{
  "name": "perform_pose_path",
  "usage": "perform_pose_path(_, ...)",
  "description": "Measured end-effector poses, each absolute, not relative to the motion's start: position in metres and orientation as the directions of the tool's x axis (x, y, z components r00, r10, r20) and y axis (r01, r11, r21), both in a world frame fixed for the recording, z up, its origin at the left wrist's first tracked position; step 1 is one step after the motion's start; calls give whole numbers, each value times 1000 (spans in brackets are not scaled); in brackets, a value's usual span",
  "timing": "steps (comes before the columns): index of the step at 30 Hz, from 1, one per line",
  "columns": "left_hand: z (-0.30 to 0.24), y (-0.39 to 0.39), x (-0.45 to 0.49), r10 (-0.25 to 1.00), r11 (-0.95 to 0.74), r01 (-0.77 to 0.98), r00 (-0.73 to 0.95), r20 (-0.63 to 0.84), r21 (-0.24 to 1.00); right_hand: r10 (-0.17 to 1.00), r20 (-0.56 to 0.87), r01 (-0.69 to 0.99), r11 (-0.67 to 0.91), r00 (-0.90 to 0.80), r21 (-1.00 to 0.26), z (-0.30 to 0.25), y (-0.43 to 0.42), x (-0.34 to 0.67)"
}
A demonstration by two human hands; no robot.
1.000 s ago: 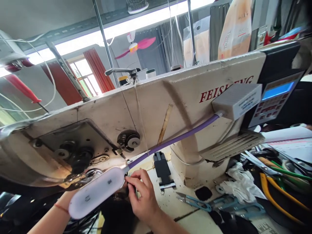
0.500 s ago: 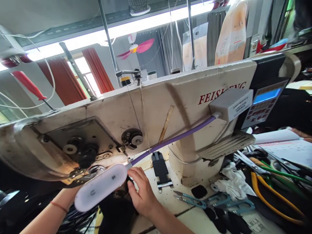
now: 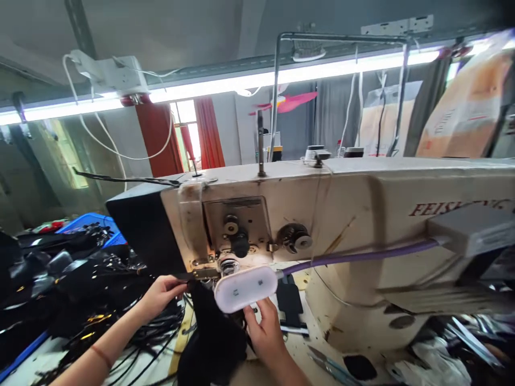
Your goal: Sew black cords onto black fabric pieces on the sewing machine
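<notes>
A piece of black fabric [image 3: 215, 343] hangs down from the needle area of a sewing machine [image 3: 362, 203]. At its upper left edge my left hand [image 3: 163, 295] pinches the black fabric close to the machine's metal guide [image 3: 204, 274]. My right hand [image 3: 265, 332] is on the right of the fabric, thumb and fingers curled at its edge; the fingertips are partly hidden behind the lamp. This oval white lamp [image 3: 246, 290], on a purple flexible neck [image 3: 354, 253], covers the view of the needle and part of the cloth.
Black pieces and straps [image 3: 100, 279] are heaped at left, with a blue basket [image 3: 86, 221] behind. Thread snips [image 3: 330, 364] and a round black piece [image 3: 359, 369] lie at lower right, near crumpled white plastic [image 3: 432, 362]. A red-handled screwdriver [image 3: 188, 142] stands on the machine.
The view has swung left, so the machine and lamp appear further right. My left hand, earlier mostly hidden behind the lamp, now shows at the fabric's left edge. My right hand remains beside the lamp.
</notes>
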State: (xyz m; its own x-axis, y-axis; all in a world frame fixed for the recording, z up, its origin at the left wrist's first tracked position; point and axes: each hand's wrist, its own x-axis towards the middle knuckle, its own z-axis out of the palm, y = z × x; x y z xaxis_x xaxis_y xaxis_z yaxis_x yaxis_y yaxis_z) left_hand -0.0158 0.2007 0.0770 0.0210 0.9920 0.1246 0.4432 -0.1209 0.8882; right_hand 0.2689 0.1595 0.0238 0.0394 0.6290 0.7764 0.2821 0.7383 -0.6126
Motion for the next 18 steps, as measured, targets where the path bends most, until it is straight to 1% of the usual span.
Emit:
perform_pose_path(2,67,187,-23,990,-130,419,3,142,899,626,779,309,732,46,-607,17,162,269)
perform_pose_path(5,53,175,-33,982,-100,431,-100,158,897,629,775,364,710,55,-603,5,168,270)
perform_pose_path(8,45,180,-30,968,-40,508,-195,160,861,635,771,408,690,57,-598,-5,173,271)
perform_pose_path(10,48,188,-19,961,-26,579,-209,179,815,651,757,421,673,54,-608,-9,175,272)
perform_pose_path(12,56,190,-4,970,-36,642,-162,182,766,678,734,433,650,42,-625,-9,176,275)
perform_pose_path(14,66,181,7,986,-60,670,-76,148,740,698,716,440,635,25,-635,-6,174,278)
perform_pose_path(16,76,162,9,996,-76,658,19,84,749,702,712,441,628,34,-641,-3,172,279)
perform_pose_path(18,84,139,3,992,-55,613,124,-27,788,700,711,437,623,59,-649,0,171,278)
